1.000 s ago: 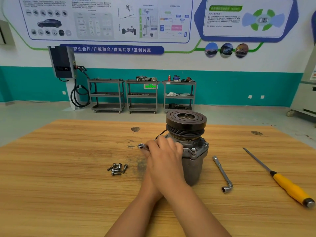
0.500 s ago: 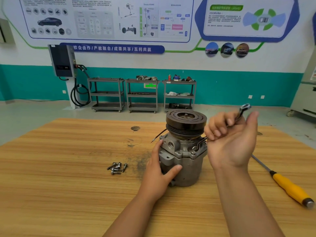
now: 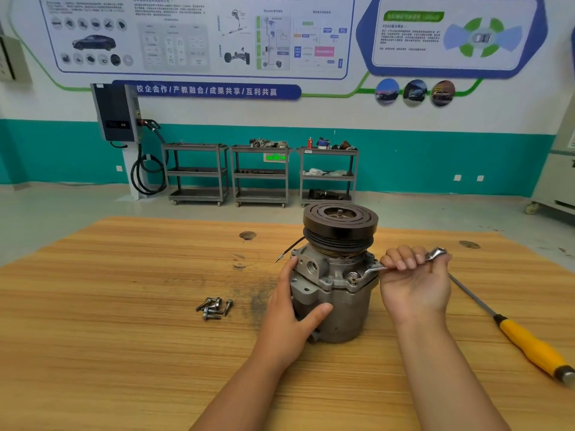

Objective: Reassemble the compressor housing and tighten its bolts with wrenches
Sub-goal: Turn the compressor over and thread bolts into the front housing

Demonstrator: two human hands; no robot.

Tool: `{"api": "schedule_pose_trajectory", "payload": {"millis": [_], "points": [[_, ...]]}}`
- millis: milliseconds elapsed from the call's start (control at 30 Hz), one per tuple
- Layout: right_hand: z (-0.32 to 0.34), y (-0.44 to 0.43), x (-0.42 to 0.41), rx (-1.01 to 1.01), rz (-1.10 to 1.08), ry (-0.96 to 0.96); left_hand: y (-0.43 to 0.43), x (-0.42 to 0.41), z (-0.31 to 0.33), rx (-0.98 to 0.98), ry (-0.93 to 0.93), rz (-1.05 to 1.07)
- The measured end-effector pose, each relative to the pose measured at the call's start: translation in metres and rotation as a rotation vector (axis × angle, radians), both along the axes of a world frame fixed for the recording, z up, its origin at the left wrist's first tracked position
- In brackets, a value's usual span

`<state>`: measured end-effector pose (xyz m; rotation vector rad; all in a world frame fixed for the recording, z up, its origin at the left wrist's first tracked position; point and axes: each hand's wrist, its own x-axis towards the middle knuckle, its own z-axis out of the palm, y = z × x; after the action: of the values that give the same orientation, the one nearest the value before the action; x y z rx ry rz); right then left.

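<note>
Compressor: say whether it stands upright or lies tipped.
Upright. The compressor stands on its base on the table, pulley on top and level; the left hand grips its side.

Blue wall banner (image 3: 207, 91) reads 校企合作/产教融合/成果共享/互利共赢. Green label (image 3: 413, 16) on right poster (image 3: 454, 57) ends "(ADAS)" — smaller print unreadable.
</note>
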<state>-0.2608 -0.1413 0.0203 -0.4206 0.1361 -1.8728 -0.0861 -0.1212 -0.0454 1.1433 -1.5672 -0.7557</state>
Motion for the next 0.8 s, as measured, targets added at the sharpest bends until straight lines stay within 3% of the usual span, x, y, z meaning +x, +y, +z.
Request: {"api": "schedule_pose_trajectory", "payload": {"millis": [133,367,600,733,800], "points": [[-0.012,0.022,0.002,-0.072,-0.117,0.052,-0.001,0.001,-0.002,-0.013,-0.006,-0.002],[-0.038,0.068,0.028,-0.372,-0.51,0.472,-0.002,0.0,-0.003,-0.049,-0.016,0.015],[-0.045,0.076,0.06,-0.454,-0.937,1.19,-0.007,0.001,-0.009,-0.079,-0.035,0.035],[-0.039,0.067,0.085,-0.425,-0.967,1.282,-0.002,0.003,-0.014,-0.029,-0.322,-0.032],[-0.034,0.061,0.098,-0.384,-1.013,1.35,0.0,0.016,-0.025,0.185,-0.275,-0.14]]}}
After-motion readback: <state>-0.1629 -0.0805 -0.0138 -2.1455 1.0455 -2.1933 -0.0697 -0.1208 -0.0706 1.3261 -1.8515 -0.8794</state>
